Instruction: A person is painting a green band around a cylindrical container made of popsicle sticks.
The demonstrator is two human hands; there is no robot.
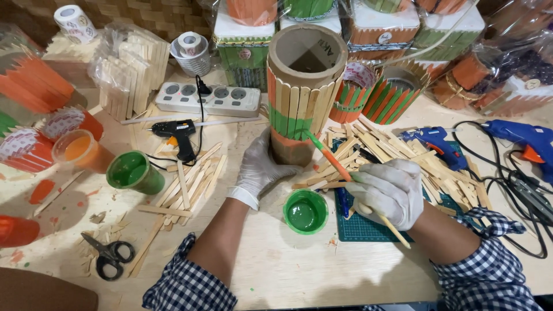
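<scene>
Cardboard forms the tube (303, 86) we work on, upright at the middle of the table (299, 276) and clad in wooden sticks painted orange and green. Our gloved left hand (260, 168) wraps its base. Our gloved right hand (387, 193), right of the tube, pinches a paintbrush (340, 170) whose tip touches the green band. A green paint cup (305, 211) sits just before the tube.

Single head-worn view, looking steeply down and forward, close above the tabletop (299, 276), both gloved hands central, shelves beyond
</scene>
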